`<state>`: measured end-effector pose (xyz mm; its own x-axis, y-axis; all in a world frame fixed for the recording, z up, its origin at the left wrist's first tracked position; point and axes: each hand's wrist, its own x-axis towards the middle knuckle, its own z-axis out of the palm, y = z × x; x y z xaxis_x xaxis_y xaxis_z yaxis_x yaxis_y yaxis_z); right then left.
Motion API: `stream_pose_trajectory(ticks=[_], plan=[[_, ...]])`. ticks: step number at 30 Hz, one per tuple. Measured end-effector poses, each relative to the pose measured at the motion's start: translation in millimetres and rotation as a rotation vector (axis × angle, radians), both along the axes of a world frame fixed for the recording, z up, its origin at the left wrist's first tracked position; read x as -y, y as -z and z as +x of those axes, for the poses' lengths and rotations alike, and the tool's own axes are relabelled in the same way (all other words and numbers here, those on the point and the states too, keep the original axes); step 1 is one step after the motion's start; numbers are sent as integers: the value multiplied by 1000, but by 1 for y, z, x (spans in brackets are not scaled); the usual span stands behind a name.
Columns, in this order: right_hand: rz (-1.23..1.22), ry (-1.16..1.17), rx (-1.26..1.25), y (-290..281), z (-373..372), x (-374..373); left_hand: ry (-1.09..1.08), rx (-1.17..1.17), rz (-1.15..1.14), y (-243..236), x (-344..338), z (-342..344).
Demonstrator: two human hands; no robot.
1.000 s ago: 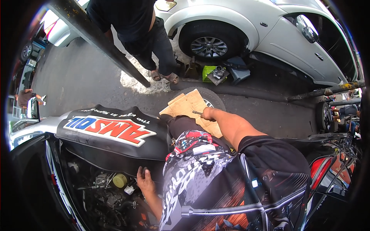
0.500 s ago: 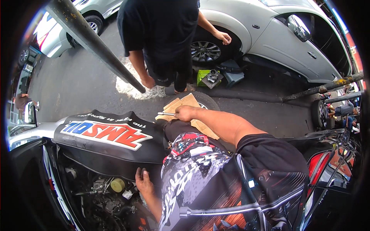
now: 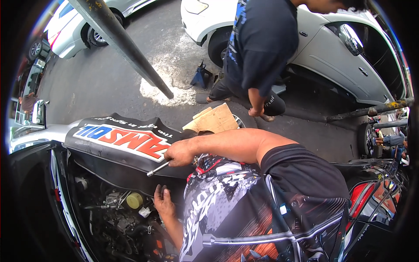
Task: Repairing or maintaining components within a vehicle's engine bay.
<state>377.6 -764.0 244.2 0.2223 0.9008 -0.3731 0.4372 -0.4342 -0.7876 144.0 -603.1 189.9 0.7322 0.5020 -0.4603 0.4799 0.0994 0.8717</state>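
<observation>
My right hand [image 3: 178, 155] is closed around a metal socket tool [image 3: 156, 170], which points down-left over a black fender cover [image 3: 100, 148] with a red, white and blue logo. My left hand [image 3: 164, 205] is open, fingers slightly curled, beside the cover's lower edge at the side of the engine bay [image 3: 118, 227]. Just left of it are a pale yellow round cap [image 3: 135, 200] and a small white item [image 3: 144, 212] among the engine parts.
Cardboard [image 3: 216, 116] lies on a tire beyond the cover. A co-worker [image 3: 264, 56] in dark clothes stands beside a white car [image 3: 331, 74]. A slanting metal pole [image 3: 122, 48], a blue jack stand [image 3: 200, 76] and horizontal rails [image 3: 371, 107] are around me.
My right hand has brought the tool from over the cardboard down-left onto the area over the cover. The co-worker has moved to the right and turned; the jack stand now shows.
</observation>
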Motion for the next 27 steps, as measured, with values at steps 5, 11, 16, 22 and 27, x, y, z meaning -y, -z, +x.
stream_pose_trajectory(ticks=[5,11,16,22,27], plan=[[12,-34,10,5,-4,-4,-41,-2,-7,6,-2,-11],[-2,-3,1,3,-7,13,-47,50,54,9,3,-11],[-37,64,-34,-7,-12,45,-26,15,-3,2,14,-4],[-38,156,-28,-18,-20,97,37,-16,-125,1,39,15],[-35,157,-47,-17,-9,119,53,50,-103,0,63,30]])
